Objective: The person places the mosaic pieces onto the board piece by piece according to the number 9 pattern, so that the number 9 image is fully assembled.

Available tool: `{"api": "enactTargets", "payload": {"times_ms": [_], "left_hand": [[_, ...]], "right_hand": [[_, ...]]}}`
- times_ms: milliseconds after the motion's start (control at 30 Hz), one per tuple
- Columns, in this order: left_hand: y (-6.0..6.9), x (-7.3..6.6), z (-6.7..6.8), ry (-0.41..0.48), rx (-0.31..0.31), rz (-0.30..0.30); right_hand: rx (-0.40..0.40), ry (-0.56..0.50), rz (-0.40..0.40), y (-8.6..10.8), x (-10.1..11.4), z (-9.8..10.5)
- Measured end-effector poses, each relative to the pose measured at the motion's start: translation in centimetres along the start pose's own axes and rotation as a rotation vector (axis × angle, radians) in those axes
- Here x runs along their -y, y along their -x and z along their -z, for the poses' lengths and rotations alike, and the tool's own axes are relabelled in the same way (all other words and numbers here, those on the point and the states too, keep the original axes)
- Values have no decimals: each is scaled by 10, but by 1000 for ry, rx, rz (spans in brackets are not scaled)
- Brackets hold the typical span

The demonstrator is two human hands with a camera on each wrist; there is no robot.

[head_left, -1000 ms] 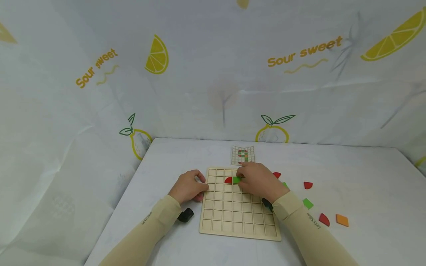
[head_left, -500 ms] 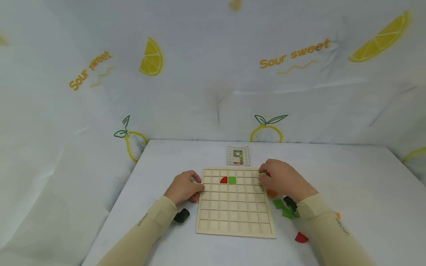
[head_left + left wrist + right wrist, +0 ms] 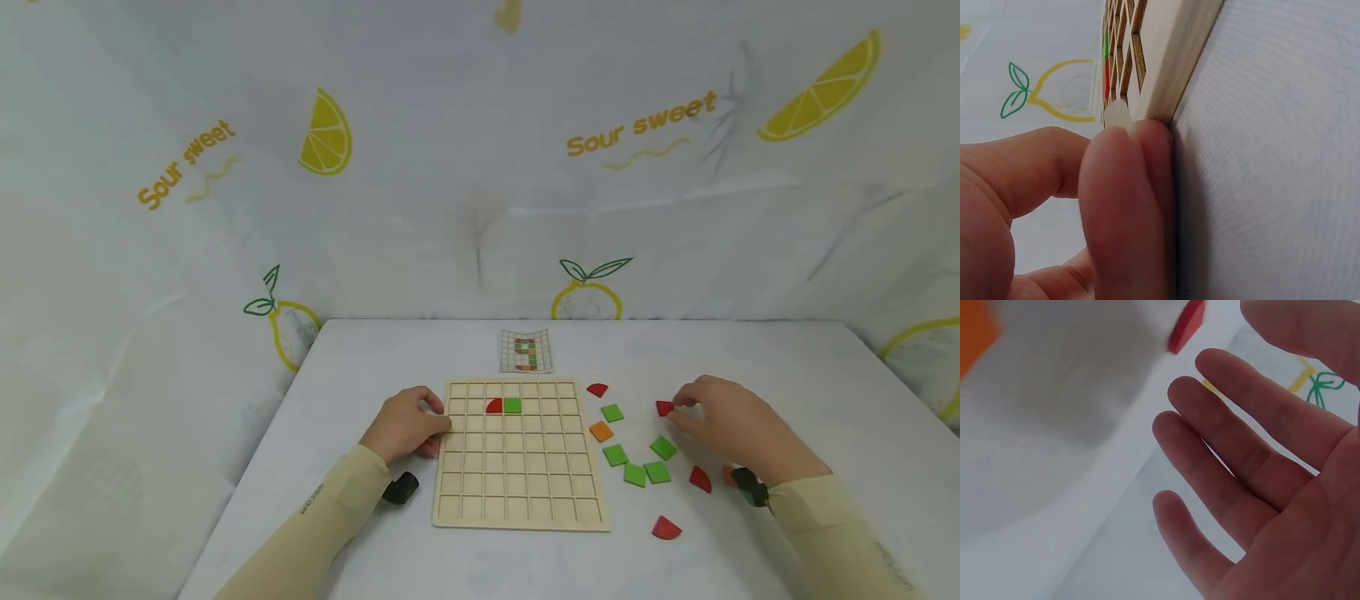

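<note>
A wooden grid board [image 3: 525, 467] lies flat on the table, with a red quarter-circle tile [image 3: 494, 406] and a green square tile [image 3: 512, 405] side by side in its cells. At the board's left edge my left hand [image 3: 405, 423] holds the rim; the left wrist view shows the thumb [image 3: 1116, 181] against it. Out to the right, my right hand [image 3: 738, 421] reaches to a loose red quarter-circle tile [image 3: 664, 408]. Its fingers [image 3: 1235, 431] are extended in the right wrist view, apart from the red tile [image 3: 1187, 326] there.
Several loose green squares [image 3: 657, 472], an orange square [image 3: 601, 431] and red quarter-circles [image 3: 666, 528] lie right of the board. A second orange tile [image 3: 729, 476] is partly hidden by the black wrist device [image 3: 750, 487]. A pattern card [image 3: 526, 352] stands behind the board.
My right hand has left the green square on the board and moved right, over the loose tiles, to a red one. The left hand stays at the board's edge.
</note>
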State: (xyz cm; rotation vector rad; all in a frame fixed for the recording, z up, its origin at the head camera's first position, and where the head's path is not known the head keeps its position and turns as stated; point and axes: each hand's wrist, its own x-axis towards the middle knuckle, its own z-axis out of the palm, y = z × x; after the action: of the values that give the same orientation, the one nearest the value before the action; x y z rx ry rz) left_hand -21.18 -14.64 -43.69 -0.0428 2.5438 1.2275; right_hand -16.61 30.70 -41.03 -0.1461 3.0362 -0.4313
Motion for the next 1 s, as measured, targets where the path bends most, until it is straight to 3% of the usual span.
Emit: {"api": "enactTargets", "payload": {"times_ms": [300, 600, 1000], "left_hand": [[1, 0, 1, 14, -8, 13], [1, -1, 1, 17, 0, 14], [0, -1, 1, 14, -1, 3]], "right_hand": [[41, 9, -27, -4, -10, -4], [12, 27, 18, -17, 4, -11], [45, 15, -8, -34, 13, -15]]}}
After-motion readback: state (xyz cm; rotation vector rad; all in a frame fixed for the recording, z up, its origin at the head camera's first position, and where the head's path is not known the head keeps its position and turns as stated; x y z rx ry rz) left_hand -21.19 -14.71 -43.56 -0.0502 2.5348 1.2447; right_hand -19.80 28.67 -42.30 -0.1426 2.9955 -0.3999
